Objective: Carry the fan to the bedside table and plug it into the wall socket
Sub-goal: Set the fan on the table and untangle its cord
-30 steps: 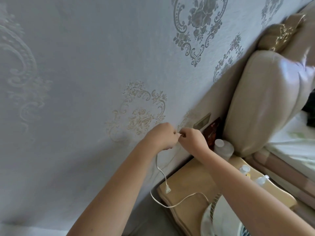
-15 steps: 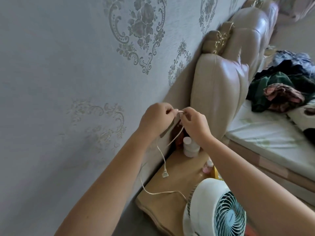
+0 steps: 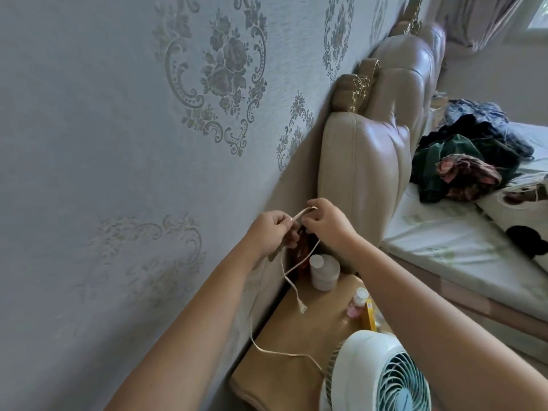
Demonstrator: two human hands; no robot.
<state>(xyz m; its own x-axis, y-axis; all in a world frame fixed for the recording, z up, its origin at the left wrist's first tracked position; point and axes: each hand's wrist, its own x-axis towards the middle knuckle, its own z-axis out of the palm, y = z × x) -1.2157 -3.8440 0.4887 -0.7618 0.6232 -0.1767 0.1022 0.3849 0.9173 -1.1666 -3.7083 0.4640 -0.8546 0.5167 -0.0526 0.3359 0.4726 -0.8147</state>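
item one, our left hand (image 3: 271, 234): fingers curled in, pinching the white cord (image 3: 292, 280) near its looped top, close to the patterned wall (image 3: 118, 143). item two, our right hand (image 3: 327, 225): fingers bent and closed on the same cord, gripping the loop from the other side; the two hands sit just beside each other, the loop bridging them. below the hands the cord hangs in two strands. one strand ends in a small connector (image 3: 302, 308) dangling free over the bedside table (image 3: 296, 351); the other drops beside the wall, then runs across the tabletop to the fan (image 3: 373, 378).

item three, the fan: white housing, teal blades behind a white grille, standing on the near end of the bedside table, partly behind our right forearm. the wall socket we cannot make out; the hands cover that part of the wall.

item four, containers on the table: a white jar (image 3: 324, 272) with a small white cap, closed, at the far end beside the padded headboard (image 3: 364, 179); a small pink bottle (image 3: 357, 304) with a white cap, closed, just beside a yellow box (image 3: 369, 317). we cannot tell their contents. a dark reddish packet (image 3: 304, 253) stands behind the jar against the wall.

item five, the bed (image 3: 459, 256): pale sheet, with a heap of dark clothes (image 3: 468, 161) on it.
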